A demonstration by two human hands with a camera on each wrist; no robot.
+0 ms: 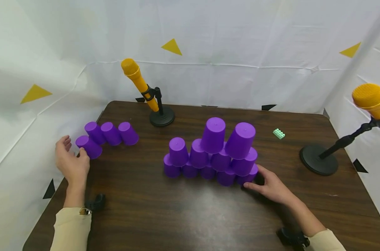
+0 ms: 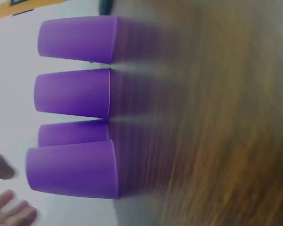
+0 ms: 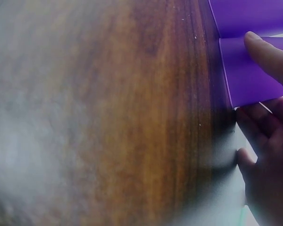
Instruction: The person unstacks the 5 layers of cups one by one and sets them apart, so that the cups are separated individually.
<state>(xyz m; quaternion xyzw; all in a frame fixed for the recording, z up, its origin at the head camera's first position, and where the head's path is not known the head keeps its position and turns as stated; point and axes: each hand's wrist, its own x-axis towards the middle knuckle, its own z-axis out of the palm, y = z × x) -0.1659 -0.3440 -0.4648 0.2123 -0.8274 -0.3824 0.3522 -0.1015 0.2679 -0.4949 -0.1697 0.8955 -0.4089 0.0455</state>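
Observation:
Upside-down purple cups stand stacked in a stepped wall mid-table. Its bottom row [image 1: 172, 168] has several cups, with a second row [image 1: 178, 153] above and two cups [image 1: 214, 134] on top. My right hand [image 1: 273, 186] holds the bottom row's right end cup [image 3: 250, 70], thumb on its front and the other fingers round its far side. At the left, several more purple cups [image 1: 111, 134] stand upside down on the table. Beside the nearest of these cups [image 1: 89, 147], my left hand [image 1: 72, 162] has its fingers spread apart. In the left wrist view, its fingertips [image 2: 14, 214] show off that cup's base.
A yellow microphone [image 1: 139, 82] on a black stand is at the back left. Another yellow microphone [image 1: 372, 99] leans on a stand at the right. A small green toy brick [image 1: 279, 133] lies behind the wall's right end. White sheeting [image 1: 240, 35] encloses the table [image 1: 177, 216].

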